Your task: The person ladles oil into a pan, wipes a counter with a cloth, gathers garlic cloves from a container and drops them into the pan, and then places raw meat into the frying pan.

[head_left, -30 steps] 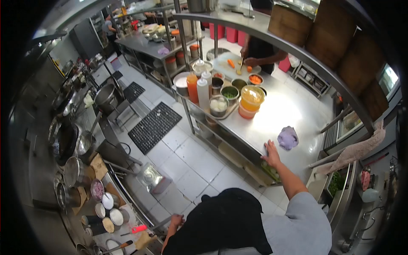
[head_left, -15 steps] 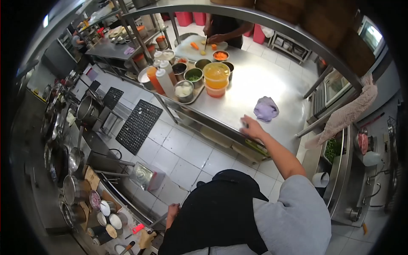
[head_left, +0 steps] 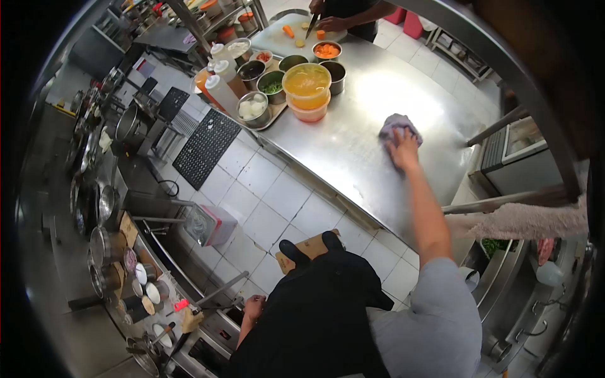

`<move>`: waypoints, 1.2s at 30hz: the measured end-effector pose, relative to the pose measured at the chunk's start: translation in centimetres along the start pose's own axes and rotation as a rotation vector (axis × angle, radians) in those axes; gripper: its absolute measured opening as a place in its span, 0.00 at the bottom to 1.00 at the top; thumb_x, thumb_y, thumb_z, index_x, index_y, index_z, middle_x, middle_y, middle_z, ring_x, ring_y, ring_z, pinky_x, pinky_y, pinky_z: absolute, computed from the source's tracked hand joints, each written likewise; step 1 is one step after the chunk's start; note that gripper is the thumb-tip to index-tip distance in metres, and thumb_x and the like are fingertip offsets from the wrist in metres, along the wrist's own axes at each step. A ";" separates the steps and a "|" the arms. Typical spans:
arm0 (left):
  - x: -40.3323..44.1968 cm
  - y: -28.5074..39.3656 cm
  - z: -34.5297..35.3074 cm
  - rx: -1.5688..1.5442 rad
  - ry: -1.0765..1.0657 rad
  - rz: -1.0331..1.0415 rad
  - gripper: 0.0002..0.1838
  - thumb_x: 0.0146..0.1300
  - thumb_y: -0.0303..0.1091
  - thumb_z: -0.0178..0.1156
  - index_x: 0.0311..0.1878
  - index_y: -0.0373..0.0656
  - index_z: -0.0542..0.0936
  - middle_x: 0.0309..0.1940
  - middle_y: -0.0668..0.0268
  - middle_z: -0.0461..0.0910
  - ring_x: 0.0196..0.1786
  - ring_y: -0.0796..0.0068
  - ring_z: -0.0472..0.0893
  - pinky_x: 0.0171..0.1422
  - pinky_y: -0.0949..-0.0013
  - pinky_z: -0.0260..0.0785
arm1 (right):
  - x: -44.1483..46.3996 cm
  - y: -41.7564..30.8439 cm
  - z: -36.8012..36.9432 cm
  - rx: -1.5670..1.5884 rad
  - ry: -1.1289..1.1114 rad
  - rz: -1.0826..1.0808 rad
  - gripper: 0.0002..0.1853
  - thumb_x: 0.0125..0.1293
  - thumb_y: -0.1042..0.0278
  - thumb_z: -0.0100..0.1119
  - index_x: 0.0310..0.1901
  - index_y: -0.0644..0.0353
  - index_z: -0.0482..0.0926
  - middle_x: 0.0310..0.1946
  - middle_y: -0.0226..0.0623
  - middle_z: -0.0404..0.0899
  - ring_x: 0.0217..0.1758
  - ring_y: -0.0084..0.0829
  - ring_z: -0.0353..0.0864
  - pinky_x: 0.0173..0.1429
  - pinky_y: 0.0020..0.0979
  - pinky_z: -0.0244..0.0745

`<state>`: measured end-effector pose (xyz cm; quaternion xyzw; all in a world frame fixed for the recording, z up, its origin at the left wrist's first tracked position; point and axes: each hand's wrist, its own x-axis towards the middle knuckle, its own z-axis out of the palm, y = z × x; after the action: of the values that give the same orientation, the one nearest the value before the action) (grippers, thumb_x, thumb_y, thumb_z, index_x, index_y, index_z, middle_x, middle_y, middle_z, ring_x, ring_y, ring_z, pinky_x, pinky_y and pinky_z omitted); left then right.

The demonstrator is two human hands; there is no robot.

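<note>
My right hand [head_left: 403, 148] lies on a crumpled purple cloth [head_left: 397, 124] on the steel table [head_left: 353, 157], its fingers over the near part of the cloth. Low on the left, beside the stove-side counter, my left hand [head_left: 254, 307] is small in view with its fingers curled; whether it holds anything is too small to tell. Left of the cloth stand stacked plastic tubs with yellow contents [head_left: 307, 85]. Beside them a tray carries metal containers of green herbs [head_left: 272, 84] and white pieces [head_left: 253, 108], plus squeeze bottles [head_left: 220, 91].
Across the table a person's hands [head_left: 331, 24] hold a knife over a cutting board [head_left: 277, 38] with carrot pieces. A metal post and overhead rail [head_left: 504, 69] frame the right side. A pink towel [head_left: 529, 220] hangs at the right. Pots and containers [head_left: 104, 246] line the left counter.
My right hand has moved from the table's near edge forward onto the purple cloth. The view has shifted, and my shoes and a piece of cardboard now show on the floor.
</note>
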<state>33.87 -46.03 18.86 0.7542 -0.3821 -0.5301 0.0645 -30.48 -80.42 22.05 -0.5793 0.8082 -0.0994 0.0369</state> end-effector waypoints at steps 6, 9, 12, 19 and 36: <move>-3.0 -6.4 2.0 -0.267 0.046 0.067 0.14 0.63 0.40 0.61 0.37 0.35 0.78 0.23 0.66 0.77 0.25 0.78 0.74 0.30 0.74 0.66 | 8.5 0.5 2.5 -0.067 0.090 0.068 0.25 0.63 0.43 0.50 0.53 0.53 0.75 0.51 0.55 0.75 0.53 0.56 0.72 0.56 0.57 0.65; -1.9 -11.6 3.1 -0.053 0.026 0.114 0.14 0.64 0.40 0.61 0.37 0.35 0.78 0.23 0.66 0.78 0.25 0.78 0.75 0.30 0.74 0.66 | 0.1 -9.1 4.4 -0.108 0.230 -0.246 0.19 0.65 0.53 0.49 0.53 0.53 0.76 0.62 0.57 0.65 0.63 0.61 0.62 0.65 0.60 0.54; 0.3 -14.3 4.1 0.255 -0.005 0.120 0.14 0.64 0.40 0.60 0.38 0.35 0.78 0.23 0.65 0.78 0.25 0.77 0.76 0.29 0.73 0.67 | -9.9 -14.5 2.3 0.198 0.114 -0.420 0.17 0.58 0.63 0.57 0.50 0.53 0.79 0.63 0.56 0.62 0.66 0.64 0.58 0.68 0.64 0.46; 4.5 0.7 1.1 0.076 -0.119 -0.037 0.15 0.64 0.41 0.59 0.42 0.37 0.77 0.25 0.63 0.79 0.28 0.72 0.80 0.28 0.72 0.72 | -22.8 -3.6 -3.5 0.341 -0.069 -0.398 0.14 0.47 0.77 0.61 0.38 0.59 0.74 0.62 0.46 0.65 0.69 0.56 0.58 0.68 0.47 0.61; 8.4 -3.3 4.2 -0.154 -0.031 -0.183 0.15 0.61 0.40 0.60 0.37 0.35 0.76 0.25 0.57 0.79 0.21 0.69 0.78 0.20 0.66 0.71 | -18.0 -8.4 -1.4 0.265 -0.078 -0.555 0.15 0.51 0.71 0.65 0.42 0.59 0.76 0.65 0.49 0.63 0.69 0.60 0.57 0.68 0.50 0.59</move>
<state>33.18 -47.84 9.10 0.7705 -0.2708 -0.5731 0.0680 -17.04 -65.84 24.13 -0.7712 0.5973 -0.1879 0.1146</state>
